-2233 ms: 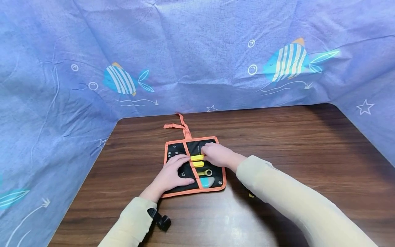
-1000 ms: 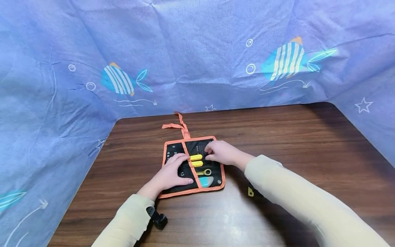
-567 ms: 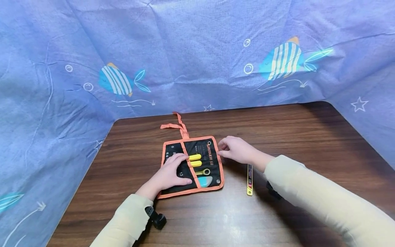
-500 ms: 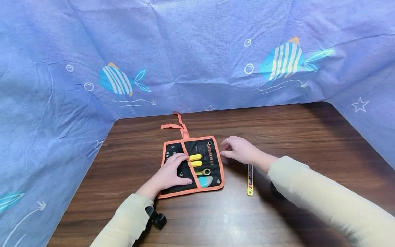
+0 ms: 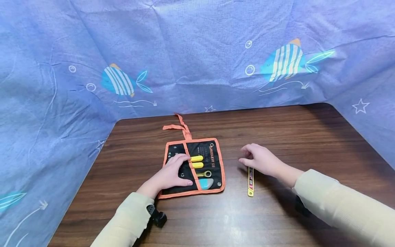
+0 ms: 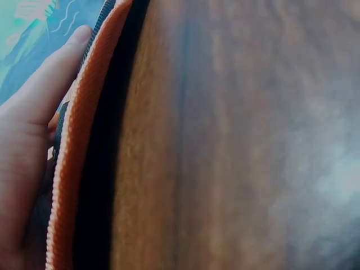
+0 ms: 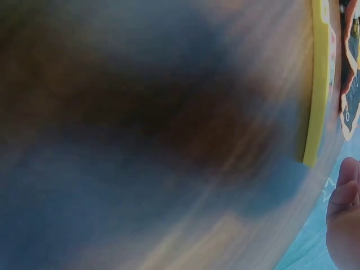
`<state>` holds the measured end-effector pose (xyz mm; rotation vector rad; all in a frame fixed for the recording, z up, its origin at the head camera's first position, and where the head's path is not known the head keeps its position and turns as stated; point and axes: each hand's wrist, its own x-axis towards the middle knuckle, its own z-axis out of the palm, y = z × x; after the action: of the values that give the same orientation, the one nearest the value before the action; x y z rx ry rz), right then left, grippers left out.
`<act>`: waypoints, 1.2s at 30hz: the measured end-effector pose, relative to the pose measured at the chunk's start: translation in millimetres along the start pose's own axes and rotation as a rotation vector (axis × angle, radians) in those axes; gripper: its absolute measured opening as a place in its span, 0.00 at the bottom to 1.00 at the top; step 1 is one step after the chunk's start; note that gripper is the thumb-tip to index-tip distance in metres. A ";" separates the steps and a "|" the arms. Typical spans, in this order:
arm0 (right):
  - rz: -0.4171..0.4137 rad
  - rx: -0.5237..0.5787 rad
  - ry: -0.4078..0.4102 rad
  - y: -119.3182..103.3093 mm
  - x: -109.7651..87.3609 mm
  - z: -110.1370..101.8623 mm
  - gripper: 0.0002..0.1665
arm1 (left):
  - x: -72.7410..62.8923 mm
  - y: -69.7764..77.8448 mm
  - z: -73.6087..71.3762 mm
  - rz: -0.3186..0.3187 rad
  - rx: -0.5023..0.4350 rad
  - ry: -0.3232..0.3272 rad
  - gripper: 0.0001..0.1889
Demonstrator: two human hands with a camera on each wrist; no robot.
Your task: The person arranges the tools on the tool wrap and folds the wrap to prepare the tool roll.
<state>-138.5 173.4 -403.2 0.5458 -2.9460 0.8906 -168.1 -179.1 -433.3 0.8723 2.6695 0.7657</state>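
Note:
My left hand [image 5: 171,175] rests on the black tool pouch [image 5: 197,147], fingers and thumb spread over its left half. From the pouch's pockets stick out two yellow handles [image 5: 197,165], a ring-ended wrench [image 5: 207,174] and a teal-and-grey rounded tool end [image 5: 206,183]. Right of the pouch, my right hand [image 5: 262,159] hovers with loosely bent fingers and nothing in them. Partly hidden under it lies a slim, flat yellow tool [image 5: 251,183] with a dark label and a holed end. The right wrist view shows this yellow tool [image 7: 319,84] beside the fingertips [image 7: 344,194].
An orange tie strap [image 5: 185,130] runs from the pouch's far edge. The brown wooden table [image 5: 293,127] ends at a blue fish-printed cloth [image 5: 191,51] behind and at the sides. A black wrist camera [image 5: 159,219] hangs by the left cuff.
My right hand has left the yellow handles in the pouch and moved right, to above the slim yellow tool, whose near end has come into view. My left hand stays on the pouch.

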 end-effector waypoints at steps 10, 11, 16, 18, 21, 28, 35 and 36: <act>0.011 0.006 -0.014 6.5 -28.0 8.2 0.21 | 1.9 2.5 -0.3 -0.011 -0.008 -0.017 0.43; 0.008 0.007 -0.008 7.0 -30.3 10.1 0.22 | 2.2 2.7 -0.4 -0.015 -0.006 -0.016 0.43; -0.036 0.004 0.058 10.7 -37.9 20.6 0.21 | 2.7 3.3 -0.1 -0.018 -0.007 -0.013 0.43; -0.052 0.006 0.079 11.7 -39.4 23.6 0.21 | 2.2 3.0 0.4 -0.018 -0.009 -0.012 0.43; -0.058 0.022 0.091 13.2 -41.1 25.5 0.21 | 1.6 1.8 1.6 -0.018 -0.010 -0.009 0.43; -0.017 0.030 0.113 12.8 -47.5 26.0 0.25 | 1.0 0.6 2.2 -0.016 -0.009 -0.003 0.43; -0.007 0.061 0.111 7.7 -47.8 27.2 0.24 | 0.2 0.6 1.6 -0.018 -0.001 0.005 0.43; -0.003 0.064 0.111 7.1 -47.6 27.6 0.24 | 0.2 0.8 1.6 -0.017 -0.005 0.004 0.43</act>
<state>-93.9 179.5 -435.5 0.4855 -2.8258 0.9843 -167.3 -177.8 -434.2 0.8474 2.6742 0.7703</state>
